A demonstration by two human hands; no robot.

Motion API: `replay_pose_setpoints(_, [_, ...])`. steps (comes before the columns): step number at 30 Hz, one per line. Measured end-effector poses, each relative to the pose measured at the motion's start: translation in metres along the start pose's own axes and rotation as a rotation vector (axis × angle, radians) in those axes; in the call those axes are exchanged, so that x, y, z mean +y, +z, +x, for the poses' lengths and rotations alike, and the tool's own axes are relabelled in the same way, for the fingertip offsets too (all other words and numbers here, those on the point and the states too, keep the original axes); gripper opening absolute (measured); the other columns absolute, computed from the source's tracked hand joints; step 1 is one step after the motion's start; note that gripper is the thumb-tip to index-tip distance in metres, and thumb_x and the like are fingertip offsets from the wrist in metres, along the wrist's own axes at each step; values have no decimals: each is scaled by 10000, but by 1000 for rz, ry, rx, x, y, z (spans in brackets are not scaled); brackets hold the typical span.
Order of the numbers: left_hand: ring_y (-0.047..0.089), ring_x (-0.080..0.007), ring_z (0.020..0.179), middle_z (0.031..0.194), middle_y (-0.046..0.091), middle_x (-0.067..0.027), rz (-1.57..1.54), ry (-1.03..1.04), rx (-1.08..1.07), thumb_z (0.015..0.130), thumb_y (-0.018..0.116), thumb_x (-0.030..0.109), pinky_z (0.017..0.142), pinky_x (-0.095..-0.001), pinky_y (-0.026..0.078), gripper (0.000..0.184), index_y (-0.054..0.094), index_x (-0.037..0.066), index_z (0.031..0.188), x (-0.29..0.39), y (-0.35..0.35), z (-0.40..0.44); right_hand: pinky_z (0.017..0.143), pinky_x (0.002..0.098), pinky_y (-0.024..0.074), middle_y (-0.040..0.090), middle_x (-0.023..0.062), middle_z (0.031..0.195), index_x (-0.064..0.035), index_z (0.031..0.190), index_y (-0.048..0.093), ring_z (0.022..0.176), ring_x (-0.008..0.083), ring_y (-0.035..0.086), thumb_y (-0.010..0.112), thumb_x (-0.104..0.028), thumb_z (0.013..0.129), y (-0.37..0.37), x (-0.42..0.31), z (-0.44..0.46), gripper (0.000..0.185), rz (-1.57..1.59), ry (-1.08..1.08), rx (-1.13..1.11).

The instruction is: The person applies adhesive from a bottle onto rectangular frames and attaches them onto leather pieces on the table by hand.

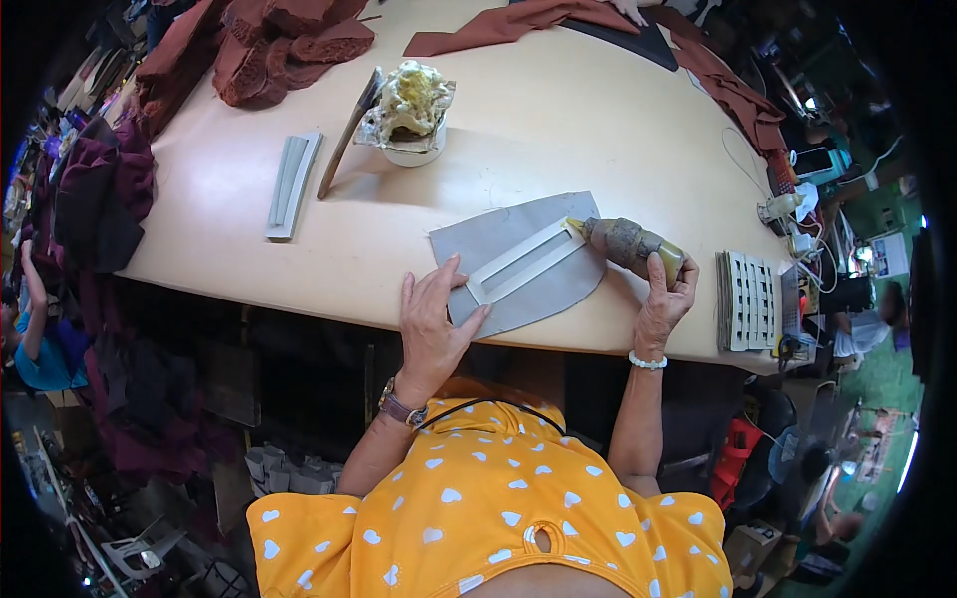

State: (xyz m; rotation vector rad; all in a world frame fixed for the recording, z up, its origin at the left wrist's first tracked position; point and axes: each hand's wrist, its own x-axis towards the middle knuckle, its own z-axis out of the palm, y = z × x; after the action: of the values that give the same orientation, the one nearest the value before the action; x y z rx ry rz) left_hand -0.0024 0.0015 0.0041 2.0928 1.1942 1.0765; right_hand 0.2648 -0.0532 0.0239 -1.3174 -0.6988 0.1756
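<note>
A grey fabric piece [528,297] lies near the table's front edge, with a pale strip frame [526,261] with a long slot on top of it. My left hand [437,319] rests at the frame's lower left end, fingers apart, fingertips on the fabric and frame. My right hand [666,304] is closed around the base of a brown-wrapped glue bottle [630,245]. The bottle is tilted, its yellowish nozzle at the frame's upper right end.
A glue-crusted pot [413,149] with a brush [349,135] leaning beside it stands behind. Pale strips [294,186] lie left, a slotted stack [748,301] right. Rust cloth [284,45] covers the back left. Another person's hand [630,10] shows at the far edge.
</note>
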Motion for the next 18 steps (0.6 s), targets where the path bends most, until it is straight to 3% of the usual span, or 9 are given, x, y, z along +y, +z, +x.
replay_pose_setpoints(7, [557,-249,970,982,614,-78,12,3,-8,681,743,149,1003,-504,281,665,453,42,1270,3,-2,1,797,243,447,546,36,948,-5,1036,527,863,105,527,711,-100,788,-2,-2,-3,324,-53,28,-31])
replay_pose_setpoints(11, [557,-251,967,981,613,-79,4,10,-4,683,743,147,998,-505,285,662,453,43,1269,2,-1,1,737,215,459,559,26,912,-11,1042,515,803,85,544,718,-77,780,2,-4,-14,338,-33,36,-49])
replay_pose_setpoints(18, [567,-254,977,988,626,-81,-8,2,-2,675,754,139,1013,-507,261,726,416,59,1312,0,0,0,708,199,444,542,6,907,-24,1043,518,774,70,518,735,-64,754,9,-12,-43,363,-31,137,-79])
